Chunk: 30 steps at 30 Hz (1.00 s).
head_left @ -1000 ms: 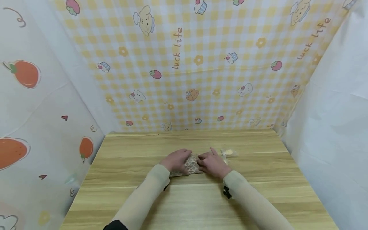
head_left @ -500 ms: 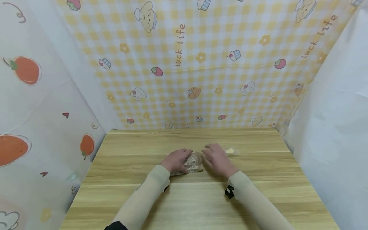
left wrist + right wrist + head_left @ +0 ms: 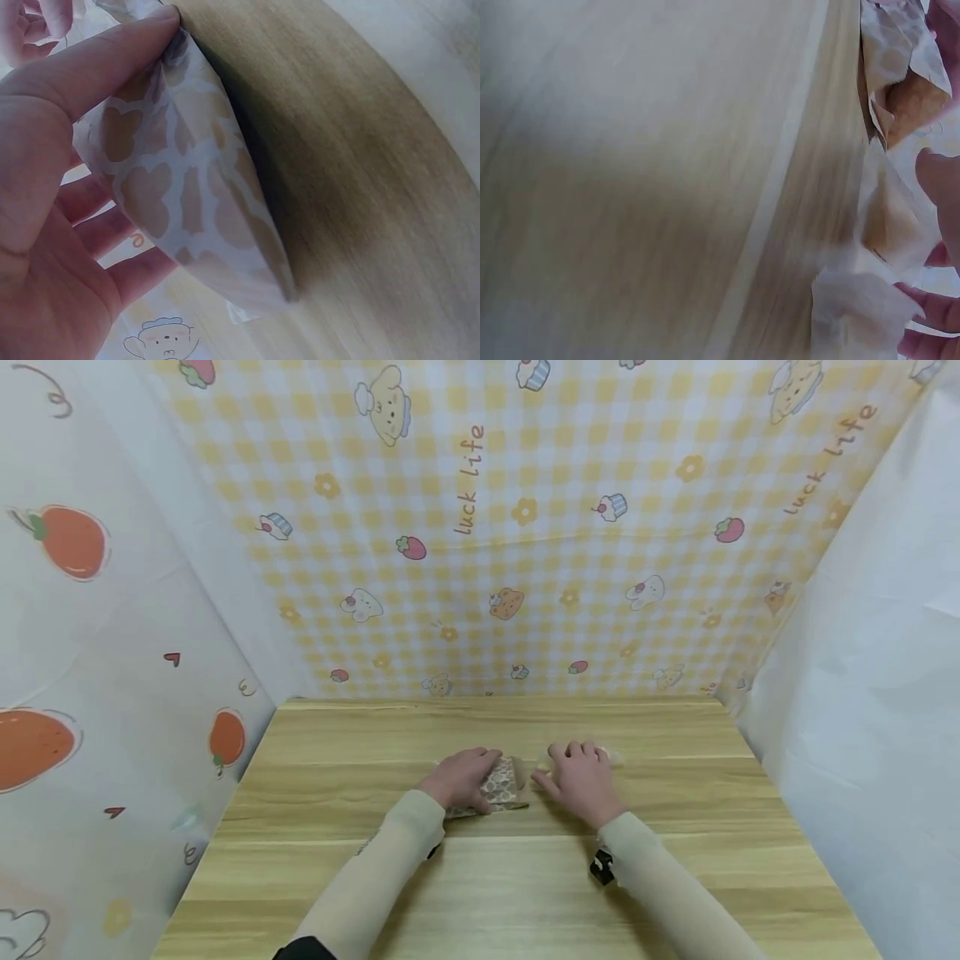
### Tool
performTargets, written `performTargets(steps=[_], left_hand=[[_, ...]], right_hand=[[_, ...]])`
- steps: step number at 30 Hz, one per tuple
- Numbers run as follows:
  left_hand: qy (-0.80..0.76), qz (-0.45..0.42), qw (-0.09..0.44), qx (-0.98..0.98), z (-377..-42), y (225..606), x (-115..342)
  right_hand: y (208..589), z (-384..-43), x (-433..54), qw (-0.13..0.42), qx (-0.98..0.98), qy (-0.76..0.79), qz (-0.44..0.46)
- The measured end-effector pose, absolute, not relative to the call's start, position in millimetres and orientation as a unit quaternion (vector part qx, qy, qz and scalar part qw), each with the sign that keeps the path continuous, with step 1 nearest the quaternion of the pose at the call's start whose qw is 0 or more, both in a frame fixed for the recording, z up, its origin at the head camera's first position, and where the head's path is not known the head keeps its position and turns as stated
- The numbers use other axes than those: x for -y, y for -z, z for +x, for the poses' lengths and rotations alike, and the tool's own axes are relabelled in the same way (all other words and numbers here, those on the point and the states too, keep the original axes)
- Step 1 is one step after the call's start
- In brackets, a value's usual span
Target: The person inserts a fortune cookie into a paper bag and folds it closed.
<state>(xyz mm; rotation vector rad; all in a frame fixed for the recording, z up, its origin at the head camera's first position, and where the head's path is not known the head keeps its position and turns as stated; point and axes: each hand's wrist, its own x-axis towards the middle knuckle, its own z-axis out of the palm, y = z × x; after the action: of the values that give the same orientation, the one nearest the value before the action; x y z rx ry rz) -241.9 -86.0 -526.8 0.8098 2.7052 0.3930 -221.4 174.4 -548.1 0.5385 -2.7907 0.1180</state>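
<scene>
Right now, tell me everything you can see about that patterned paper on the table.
The patterned paper looks thin, with tan and brown patches set in a pale network of lines. It is creased and folded; its end toward the right hand gapes, showing a plain brown inside. It sits near the middle of the wooden table, held by the left hand between thumb and fingers. The right hand is apart from it.

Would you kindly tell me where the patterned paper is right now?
The patterned paper is below the middle of the head view, in the grip of the left hand, just left of the right hand.
</scene>
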Motion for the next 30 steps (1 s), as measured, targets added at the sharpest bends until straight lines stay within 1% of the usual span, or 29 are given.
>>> performTargets(steps=[4,11,15,19,25,30], left_hand=[[-0.136,0.281,0.144,-0.939,-243,527,85],[-0.136,0.272,0.149,-0.941,-242,524,84],[-0.133,0.273,0.151,-0.941,-241,524,84],[-0.129,0.277,0.145,-0.941,-240,525,84],[-0.123,0.279,0.141,-0.942,-239,524,84],[-0.127,0.275,0.149,-0.941,-239,524,85]], right_hand=[[546,-221,-169,0.119,0.975,-0.048,0.181],[538,-223,-162,0.046,0.982,-0.064,0.171],[537,-226,-160,0.02,0.981,-0.076,0.177],[535,-228,-162,0.021,0.974,-0.118,0.194],[526,-229,-166,0.022,0.945,-0.233,0.227],[522,-227,-168,0.02,0.931,-0.265,0.25]])
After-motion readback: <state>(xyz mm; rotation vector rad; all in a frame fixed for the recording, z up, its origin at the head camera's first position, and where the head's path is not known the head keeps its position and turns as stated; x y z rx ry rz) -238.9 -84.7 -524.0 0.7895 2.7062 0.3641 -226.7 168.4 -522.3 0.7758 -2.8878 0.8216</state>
